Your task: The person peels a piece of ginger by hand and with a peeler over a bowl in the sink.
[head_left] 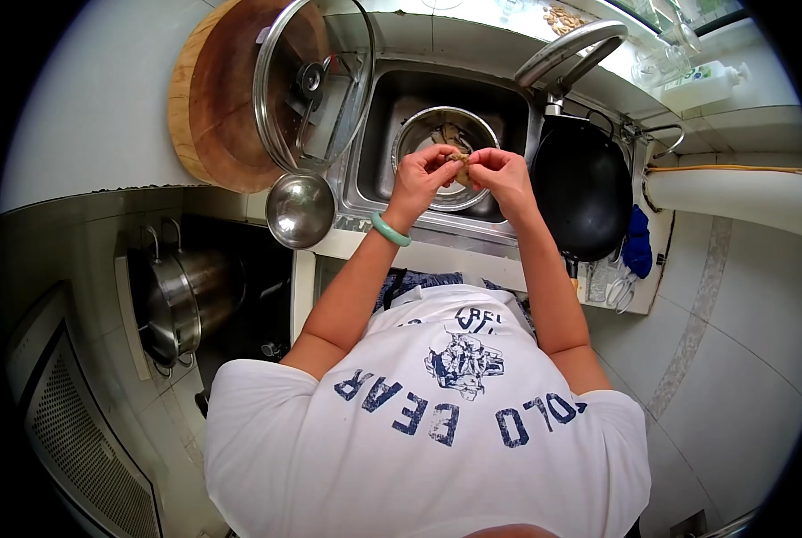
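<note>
Small brownish piece (460, 169): one, held up over the steel bowl (405, 143); exact kind unclear.
Left hand (421, 177): thumb and fingers pinched together on the piece.
Right hand (507, 178): fingers likewise clamped on the piece, opposite side.
Sink (511, 100): holds the bowl.
Brownish matter (452, 134): inside the bowl, behind the hands; count not legible.
Condition of work: judged under way, with the held piece apparently unfinished. The bowl's contents may be remaining or already handled; which, cannot be told. No separate finished group is identifiable.
</note>
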`<action>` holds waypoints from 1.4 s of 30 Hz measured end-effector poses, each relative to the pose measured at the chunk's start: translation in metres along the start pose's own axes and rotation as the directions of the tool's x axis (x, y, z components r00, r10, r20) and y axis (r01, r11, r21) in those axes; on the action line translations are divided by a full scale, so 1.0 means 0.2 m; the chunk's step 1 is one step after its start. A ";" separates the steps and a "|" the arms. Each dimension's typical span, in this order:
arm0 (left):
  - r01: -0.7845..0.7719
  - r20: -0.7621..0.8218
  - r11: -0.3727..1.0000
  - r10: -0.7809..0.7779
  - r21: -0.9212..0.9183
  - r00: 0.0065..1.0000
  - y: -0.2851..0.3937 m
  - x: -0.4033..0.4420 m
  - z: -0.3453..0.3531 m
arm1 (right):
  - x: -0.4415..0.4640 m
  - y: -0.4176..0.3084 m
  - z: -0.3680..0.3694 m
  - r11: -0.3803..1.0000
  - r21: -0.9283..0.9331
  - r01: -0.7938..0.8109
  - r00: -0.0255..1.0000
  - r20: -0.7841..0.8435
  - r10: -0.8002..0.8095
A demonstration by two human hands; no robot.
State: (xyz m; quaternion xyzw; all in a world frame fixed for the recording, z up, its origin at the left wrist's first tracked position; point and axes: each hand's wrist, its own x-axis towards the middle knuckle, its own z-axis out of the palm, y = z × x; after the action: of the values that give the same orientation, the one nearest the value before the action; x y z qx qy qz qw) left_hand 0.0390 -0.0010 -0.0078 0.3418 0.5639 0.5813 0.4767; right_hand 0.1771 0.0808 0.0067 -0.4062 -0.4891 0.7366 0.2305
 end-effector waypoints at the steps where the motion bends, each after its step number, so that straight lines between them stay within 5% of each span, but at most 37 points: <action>1: -0.001 0.001 1.000 0.001 0.000 1.000 0.00 0.00 0.00 | 0.00 0.00 0.00 1.000 -0.002 0.014 1.000 0.020 -0.014; 13: 0.015 0.017 0.998 -0.014 -0.062 1.000 -0.01 0.00 0.00 | -0.01 0.01 0.00 1.000 0.017 0.004 1.000 0.023 -0.004; 25: -0.038 0.033 0.993 0.034 0.116 0.999 0.06 0.00 -0.01 | 0.01 0.00 0.00 0.997 0.066 -0.037 0.999 0.021 0.036; 36: -0.250 0.105 0.821 0.229 0.513 0.968 0.13 -0.01 0.02 | 0.00 -0.01 -0.01 0.998 0.036 -0.053 0.998 0.015 0.053; 42: -0.199 0.057 0.894 0.192 0.401 0.980 0.12 -0.01 0.02 | 0.00 0.00 -0.02 0.997 0.056 -0.053 0.999 0.012 0.052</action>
State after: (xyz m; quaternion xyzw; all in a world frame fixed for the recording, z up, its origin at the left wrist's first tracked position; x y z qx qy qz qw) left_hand 0.0400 0.0002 0.0162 0.4927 0.6309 0.4940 0.3393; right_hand 0.1814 0.0823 0.0054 -0.4084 -0.4584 0.7581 0.2198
